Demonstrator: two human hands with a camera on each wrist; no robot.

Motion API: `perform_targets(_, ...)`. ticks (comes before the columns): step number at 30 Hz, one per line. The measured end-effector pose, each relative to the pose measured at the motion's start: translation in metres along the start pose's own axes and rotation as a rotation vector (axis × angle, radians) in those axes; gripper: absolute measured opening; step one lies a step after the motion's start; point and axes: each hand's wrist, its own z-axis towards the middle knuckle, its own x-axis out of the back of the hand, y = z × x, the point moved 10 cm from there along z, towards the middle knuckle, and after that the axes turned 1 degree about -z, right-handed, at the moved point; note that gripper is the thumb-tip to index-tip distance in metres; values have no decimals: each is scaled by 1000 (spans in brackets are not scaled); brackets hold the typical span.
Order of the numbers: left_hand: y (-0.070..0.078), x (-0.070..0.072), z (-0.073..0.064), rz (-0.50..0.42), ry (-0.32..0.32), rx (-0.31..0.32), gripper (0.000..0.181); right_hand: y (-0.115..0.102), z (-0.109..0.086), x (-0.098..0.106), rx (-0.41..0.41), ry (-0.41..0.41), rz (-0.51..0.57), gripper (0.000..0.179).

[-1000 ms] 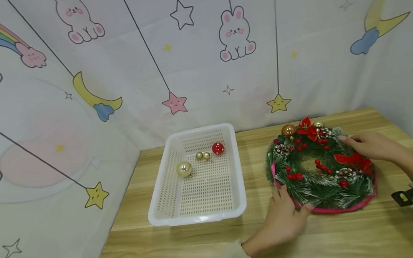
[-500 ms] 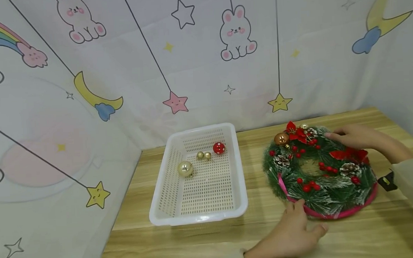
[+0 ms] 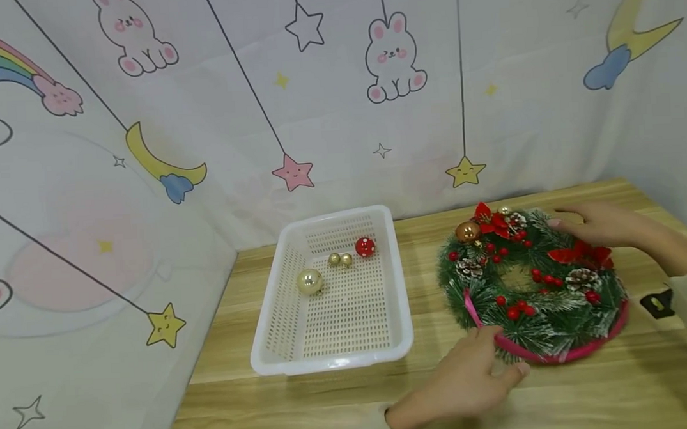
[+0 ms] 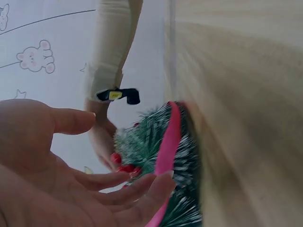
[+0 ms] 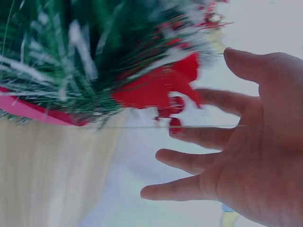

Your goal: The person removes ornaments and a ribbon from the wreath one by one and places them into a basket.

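A green wreath (image 3: pixel 546 314) lies on the table at the right, frosted at the tips, with red berries, pine cones, red flowers and a copper bauble (image 3: pixel 468 232). A pink ribbon (image 3: pixel 580 354) runs along its near edge. My left hand (image 3: pixel 468 378) is at the wreath's near left edge; in the left wrist view its fingers (image 4: pixel 142 198) are extended in front of the ribbon, and contact is unclear. On the far right side, my right hand (image 3: pixel 611 225) is beside the wreath. The right wrist view has its fingers (image 5: pixel 189 161) spread, holding nothing, near a red flower (image 5: pixel 161 87).
Left of the wreath stands a white perforated basket (image 3: pixel 327 363). Inside are a large gold bauble (image 3: pixel 310 281), two small gold baubles (image 3: pixel 346 259) and a red dotted bauble (image 3: pixel 365 247). A printed cloth (image 3: pixel 339 125) hangs behind the wooden table (image 3: pixel 306 408).
The wreath has turned and shifted slightly left and nearer, then stayed in place over the last half second. My right hand has moved slightly away from it. The basket has not moved.
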Motion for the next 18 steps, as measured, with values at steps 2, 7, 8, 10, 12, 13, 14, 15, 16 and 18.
perform_targets(2, 4, 10, -1, -3, -17, -46, 64, -4, -7, 6, 3, 23, 6, 71)
perform_targets(7, 11, 35, -5, -81, -78, -114, 62, -18, -26, 14, 7, 84, 5, 74)
perform_targets(8, 12, 40, -5, -88, -81, -122, 62, -20, -30, 13, 6, 95, -2, 74)
perform_targets(10, 16, 51, -5, -79, -74, -139, 61, -24, -36, 11, -7, 108, -5, 76)
perform_targets(12, 20, 61, -4, -69, -70, -149, 61, -29, -42, 7, -8, 121, 6, 76)
perform_targets(13, 23, 66, -4, -56, -64, -155, 61, -32, -44, 5, -4, 127, 16, 77)
perform_targets(14, 26, 71, -3, -52, -63, -162, 60, -34, -47, 3, -3, 131, 28, 78)
perform_targets(15, 28, 75, -3, -50, -62, -164, 60, -36, -50, 1, -3, 134, 40, 79)
perform_targets(16, 30, 80, -2, -53, -62, -161, 60, -39, -52, 0, -1, 138, 53, 81)
perform_targets(18, 34, 89, 0, -49, -55, -169, 60, -42, -56, -4, -15, 135, 68, 87)
